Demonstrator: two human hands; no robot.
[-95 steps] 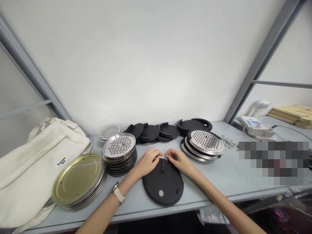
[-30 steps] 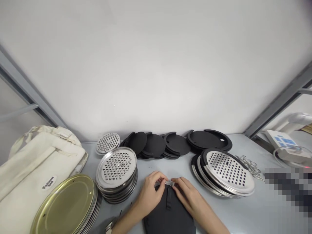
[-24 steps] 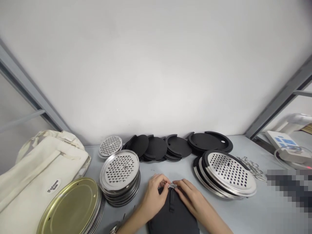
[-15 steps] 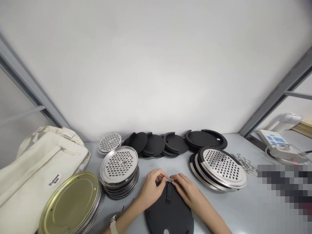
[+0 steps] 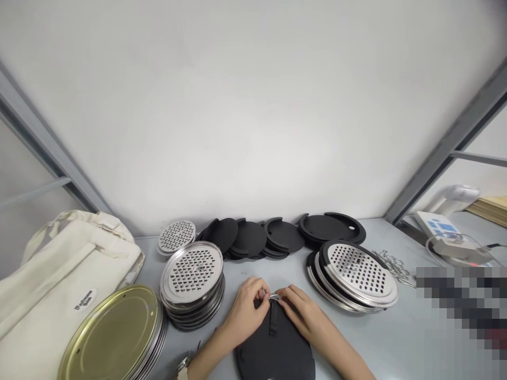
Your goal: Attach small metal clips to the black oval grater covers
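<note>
At the bottom middle lies a black oval plate (image 5: 277,351) with a short black strap (image 5: 273,320) at its far end. Between my two hands, at the top of that strap, is a small silver metal loop (image 5: 274,297). My left hand (image 5: 250,305) pinches the loop's left end with thumb and forefinger. From the other side, the fingertips of my right hand (image 5: 300,310) are closed on its right end. The fingers partly cover the loop, so I cannot tell whether it passes through the strap.
Stacked round graters (image 5: 194,269) and gold-coloured lids (image 5: 114,332) stand on the left beside a cream bag (image 5: 59,269). Black holders (image 5: 283,235) line the wall. On the right are oval graters (image 5: 360,272), a pile of metal loops (image 5: 394,266) and a white device (image 5: 443,227).
My view has shifted slightly. Both hands stay at the strap's far end with the metal loop between them, their fingers barely moved.
</note>
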